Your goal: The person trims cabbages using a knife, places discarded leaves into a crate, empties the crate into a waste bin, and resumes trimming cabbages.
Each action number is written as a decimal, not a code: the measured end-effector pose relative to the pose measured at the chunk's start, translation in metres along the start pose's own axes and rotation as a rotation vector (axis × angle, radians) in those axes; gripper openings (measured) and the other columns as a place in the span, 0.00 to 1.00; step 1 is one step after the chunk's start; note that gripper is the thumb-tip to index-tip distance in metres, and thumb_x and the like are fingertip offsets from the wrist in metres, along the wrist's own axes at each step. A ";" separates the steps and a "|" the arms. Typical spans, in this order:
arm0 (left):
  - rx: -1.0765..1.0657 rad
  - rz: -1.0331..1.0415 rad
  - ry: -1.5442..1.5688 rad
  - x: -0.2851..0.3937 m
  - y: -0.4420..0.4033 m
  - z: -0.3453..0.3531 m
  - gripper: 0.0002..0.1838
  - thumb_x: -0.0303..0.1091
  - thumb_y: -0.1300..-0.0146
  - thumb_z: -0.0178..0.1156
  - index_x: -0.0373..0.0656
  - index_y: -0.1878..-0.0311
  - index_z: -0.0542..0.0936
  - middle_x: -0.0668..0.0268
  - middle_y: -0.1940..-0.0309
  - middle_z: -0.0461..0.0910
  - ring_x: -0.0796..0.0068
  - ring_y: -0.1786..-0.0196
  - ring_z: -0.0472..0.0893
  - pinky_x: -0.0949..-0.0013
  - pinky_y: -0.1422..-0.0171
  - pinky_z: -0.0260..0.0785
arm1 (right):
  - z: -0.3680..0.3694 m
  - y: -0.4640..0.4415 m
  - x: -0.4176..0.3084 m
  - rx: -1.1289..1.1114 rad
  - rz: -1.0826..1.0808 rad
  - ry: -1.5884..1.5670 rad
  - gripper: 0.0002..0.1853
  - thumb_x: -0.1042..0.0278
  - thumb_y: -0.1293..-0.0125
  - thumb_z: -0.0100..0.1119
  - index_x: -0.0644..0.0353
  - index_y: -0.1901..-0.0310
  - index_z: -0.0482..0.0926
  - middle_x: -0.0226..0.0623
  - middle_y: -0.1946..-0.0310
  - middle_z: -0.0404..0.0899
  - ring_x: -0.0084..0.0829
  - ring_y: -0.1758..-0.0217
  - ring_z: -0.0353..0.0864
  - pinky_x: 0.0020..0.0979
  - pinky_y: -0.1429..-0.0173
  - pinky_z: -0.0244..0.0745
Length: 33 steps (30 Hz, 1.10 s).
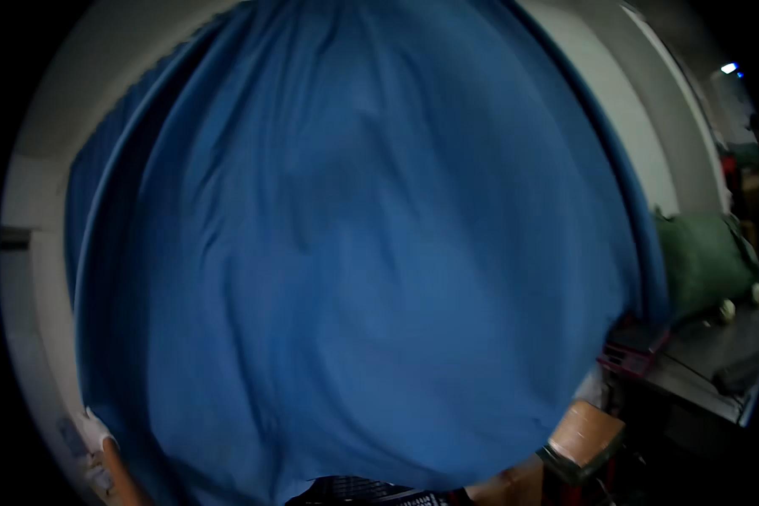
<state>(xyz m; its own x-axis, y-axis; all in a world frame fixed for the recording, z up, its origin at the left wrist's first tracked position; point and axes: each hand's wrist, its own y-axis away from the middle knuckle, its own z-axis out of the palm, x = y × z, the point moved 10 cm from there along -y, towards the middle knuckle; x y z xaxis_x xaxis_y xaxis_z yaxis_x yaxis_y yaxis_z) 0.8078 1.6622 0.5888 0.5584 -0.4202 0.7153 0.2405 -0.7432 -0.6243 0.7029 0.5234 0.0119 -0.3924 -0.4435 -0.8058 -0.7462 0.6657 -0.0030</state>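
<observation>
A large blue cloth hangs in folds and fills most of the head view. At its lower left edge is my left hand, which looks covered in something white, with the bare forearm below it. The hand seems closed on the cloth's edge, though the fingers are small and blurred. I cannot make out my right hand; the cloth covers much of the lower right. A blurred whitish patch beside the cloth there is too unclear to name.
On the right, a green bag-like bundle rests by a grey table. Below are a brown box-like object and a dark patterned item under the cloth's hem. Pale wall shows at the left.
</observation>
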 end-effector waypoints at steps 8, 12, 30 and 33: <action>0.106 0.866 0.708 0.274 0.395 -0.139 0.27 0.33 0.33 0.54 0.30 0.34 0.65 0.46 0.32 0.61 0.50 0.28 0.59 0.53 0.24 0.49 | -0.083 0.054 0.119 0.227 0.318 -0.163 0.17 0.59 0.42 0.60 0.69 0.67 0.80 0.54 0.73 0.81 0.49 0.67 0.84 0.42 0.60 0.77; -0.574 1.089 1.041 0.339 0.650 -0.201 0.29 0.30 0.38 0.58 0.31 0.34 0.65 0.47 0.29 0.55 0.51 0.26 0.53 0.53 0.24 0.45 | -0.145 0.127 0.167 0.421 0.364 -0.083 0.20 0.54 0.38 0.57 0.69 0.64 0.79 0.60 0.66 0.79 0.57 0.58 0.79 0.47 0.54 0.72; -1.308 2.503 2.009 0.145 1.228 -0.825 0.33 0.37 0.47 0.68 0.41 0.38 0.70 0.48 0.29 0.55 0.42 0.28 0.54 0.48 0.27 0.52 | -0.203 0.468 0.347 1.439 0.872 -1.221 0.20 0.49 0.29 0.53 0.61 0.53 0.78 0.30 0.78 0.75 0.23 0.84 0.72 0.29 0.77 0.75; -1.341 2.601 2.063 0.118 1.288 -0.873 0.33 0.40 0.47 0.69 0.41 0.38 0.71 0.48 0.30 0.55 0.42 0.28 0.54 0.47 0.28 0.54 | -0.213 0.461 0.342 1.566 0.846 -1.329 0.20 0.51 0.29 0.53 0.62 0.49 0.77 0.32 0.77 0.76 0.23 0.82 0.72 0.30 0.76 0.74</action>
<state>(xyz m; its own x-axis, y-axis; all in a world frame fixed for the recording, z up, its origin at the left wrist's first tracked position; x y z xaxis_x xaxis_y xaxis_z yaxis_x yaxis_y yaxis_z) 0.4903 0.2013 0.1428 -0.7464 0.6608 0.0791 0.6369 0.7437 -0.2031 0.1097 0.5504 -0.1390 0.6917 0.2098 -0.6910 0.5125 0.5316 0.6744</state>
